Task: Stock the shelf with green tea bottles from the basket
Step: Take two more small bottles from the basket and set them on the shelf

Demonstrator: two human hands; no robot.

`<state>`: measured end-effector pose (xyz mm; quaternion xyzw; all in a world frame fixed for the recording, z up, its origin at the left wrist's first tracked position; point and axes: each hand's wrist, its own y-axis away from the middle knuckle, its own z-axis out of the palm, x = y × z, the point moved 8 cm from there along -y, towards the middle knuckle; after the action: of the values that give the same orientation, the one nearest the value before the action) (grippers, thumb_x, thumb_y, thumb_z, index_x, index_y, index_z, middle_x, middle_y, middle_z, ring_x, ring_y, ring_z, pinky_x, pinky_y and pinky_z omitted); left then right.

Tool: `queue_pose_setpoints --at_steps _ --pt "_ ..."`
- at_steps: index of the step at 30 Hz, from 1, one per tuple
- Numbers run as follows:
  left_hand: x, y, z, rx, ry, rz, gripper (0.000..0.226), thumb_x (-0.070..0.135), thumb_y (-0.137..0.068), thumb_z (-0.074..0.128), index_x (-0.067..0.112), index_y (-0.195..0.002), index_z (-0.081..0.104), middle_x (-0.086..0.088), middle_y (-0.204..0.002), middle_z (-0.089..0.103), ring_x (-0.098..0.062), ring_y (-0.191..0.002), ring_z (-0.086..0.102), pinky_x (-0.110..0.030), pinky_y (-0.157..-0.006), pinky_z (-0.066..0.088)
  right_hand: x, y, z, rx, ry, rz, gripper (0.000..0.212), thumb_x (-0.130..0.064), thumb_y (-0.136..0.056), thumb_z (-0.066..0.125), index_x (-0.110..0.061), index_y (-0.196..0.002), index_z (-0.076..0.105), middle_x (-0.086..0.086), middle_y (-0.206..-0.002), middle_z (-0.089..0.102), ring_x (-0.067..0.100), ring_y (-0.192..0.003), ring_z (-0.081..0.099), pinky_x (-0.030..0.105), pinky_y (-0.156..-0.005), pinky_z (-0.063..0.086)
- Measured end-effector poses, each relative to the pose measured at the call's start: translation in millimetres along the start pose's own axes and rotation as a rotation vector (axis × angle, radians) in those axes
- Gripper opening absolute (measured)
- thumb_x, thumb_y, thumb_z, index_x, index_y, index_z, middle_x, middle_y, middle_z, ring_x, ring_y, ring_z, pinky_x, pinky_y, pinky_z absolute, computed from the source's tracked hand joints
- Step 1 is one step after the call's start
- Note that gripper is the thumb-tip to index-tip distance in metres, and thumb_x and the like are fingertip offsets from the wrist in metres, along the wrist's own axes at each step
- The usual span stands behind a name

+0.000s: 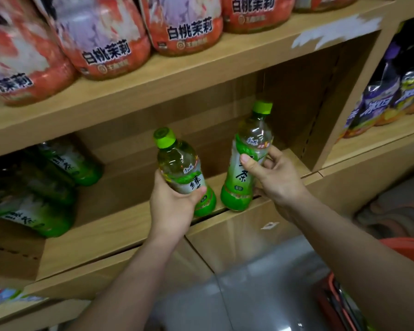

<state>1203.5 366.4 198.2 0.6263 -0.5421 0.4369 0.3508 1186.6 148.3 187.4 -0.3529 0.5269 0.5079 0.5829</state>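
Note:
My left hand grips a green tea bottle with a lime cap, tilted left, its base at the front edge of the wooden shelf. My right hand holds a second green tea bottle around its label; it leans slightly right and its base is at the shelf's front lip. Several more green tea bottles stand at the left of the same shelf. The orange basket shows at the lower right corner, its contents mostly out of view.
The shelf above carries large red and white peach jasmine tea bottles. A wooden divider closes the compartment on the right, with purple and yellow drink bottles beyond it. Grey tiled floor lies below.

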Motion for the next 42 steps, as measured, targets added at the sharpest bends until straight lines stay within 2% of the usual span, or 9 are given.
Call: queue_pose_setpoints --at_steps 11,15,18,22,25,28,31,35,42 --pt "-28.7 -29.6 10.5 -0.070 -0.189 0.136 0.046 0.026 -0.068 0.084 0.025 -0.089 0.044 0.006 -0.093 0.061 -0.019 -0.090 0.063 -0.036 -0.078 0.054 11.4 -12.6 38.8 -0.091 0.330 -0.299 0.058 -0.021 -0.081 0.074 -0.020 -0.133 0.050 -0.008 -0.127 0.064 0.007 -0.120 0.057 0.033 -0.105 0.044" --pt "-62.7 -22.4 23.0 -0.161 -0.274 0.141 0.062 0.021 -0.067 0.084 0.021 -0.118 0.048 -0.002 -0.114 0.066 -0.024 -0.105 0.063 -0.035 -0.087 0.051 38.5 -16.4 30.4 -0.198 0.455 -0.221 0.060 -0.020 -0.080 0.073 -0.023 -0.135 0.048 -0.008 -0.131 0.060 0.004 -0.123 0.054 0.033 -0.107 0.044" --pt "-74.0 -7.4 14.6 -0.099 -0.322 0.185 0.087 0.022 -0.071 0.082 0.018 -0.142 0.032 -0.008 -0.137 0.053 -0.024 -0.124 0.051 -0.033 -0.102 0.043 58.2 -12.5 3.6 -0.035 0.621 -0.215 0.075 -0.028 -0.072 0.080 -0.026 -0.137 0.042 0.002 -0.133 0.055 0.012 -0.118 0.055 0.038 -0.104 0.047" --pt "-51.1 23.5 -6.2 0.123 -0.203 0.480 0.049 0.015 -0.075 0.076 0.024 -0.115 0.050 0.005 -0.111 0.056 -0.013 -0.101 0.057 -0.044 -0.084 0.052 34.4 24.7 -7.6 0.282 0.563 -0.527 0.044 -0.034 -0.076 0.076 -0.026 -0.110 0.049 0.003 -0.110 0.057 0.014 -0.093 0.061 0.033 -0.077 0.054" --pt "-51.0 22.2 -3.6 0.133 -0.176 0.504 0.051 0.023 -0.075 0.077 0.028 -0.116 0.048 0.006 -0.111 0.057 -0.011 -0.102 0.057 -0.041 -0.083 0.053 18.9 42.0 11.4 0.294 0.547 -0.727 0.050 -0.036 -0.077 0.074 -0.028 -0.118 0.046 0.000 -0.112 0.055 0.013 -0.101 0.057 0.033 -0.079 0.052" --pt "-59.1 0.0 8.0 0.064 -0.186 0.401 0.076 0.034 -0.073 0.079 0.024 -0.132 0.033 0.000 -0.129 0.058 -0.016 -0.114 0.058 -0.035 -0.094 0.049 27.8 15.1 30.8 0.153 0.541 -0.603 0.078 -0.039 -0.073 0.077 -0.028 -0.136 0.033 -0.009 -0.122 0.054 0.008 -0.114 0.055 0.028 -0.093 0.048" --pt "-70.0 -18.7 21.5 -0.041 -0.249 0.276 0.093 0.044 -0.072 0.078 0.017 -0.140 0.020 -0.002 -0.135 0.057 -0.022 -0.121 0.055 -0.028 -0.091 0.045 38.1 -3.1 42.8 0.100 0.620 -0.590 0.074 -0.033 -0.074 0.080 -0.025 -0.134 0.038 -0.007 -0.124 0.060 0.017 -0.119 0.057 0.034 -0.097 0.047" --pt "-71.9 -22.0 11.8 0.010 -0.340 0.308 0.065 0.050 -0.068 0.078 0.021 -0.107 0.035 -0.002 -0.108 0.067 -0.025 -0.101 0.063 -0.037 -0.081 0.051 41.8 -8.1 40.6 0.114 0.612 -0.606 0.072 -0.037 -0.069 0.082 -0.027 -0.127 0.042 -0.006 -0.120 0.063 0.011 -0.113 0.057 0.037 -0.099 0.047" --pt "-90.9 -21.6 -49.3 0.111 -0.392 0.307 0.061 0.051 -0.067 0.078 0.021 -0.104 0.039 -0.002 -0.112 0.066 -0.024 -0.105 0.062 -0.039 -0.084 0.051 55.4 -10.0 91.2 0.005 0.620 -0.602 0.075 -0.055 -0.053 0.082 -0.027 -0.109 0.041 -0.006 -0.103 0.064 0.018 -0.100 0.065 0.048 -0.087 0.054"
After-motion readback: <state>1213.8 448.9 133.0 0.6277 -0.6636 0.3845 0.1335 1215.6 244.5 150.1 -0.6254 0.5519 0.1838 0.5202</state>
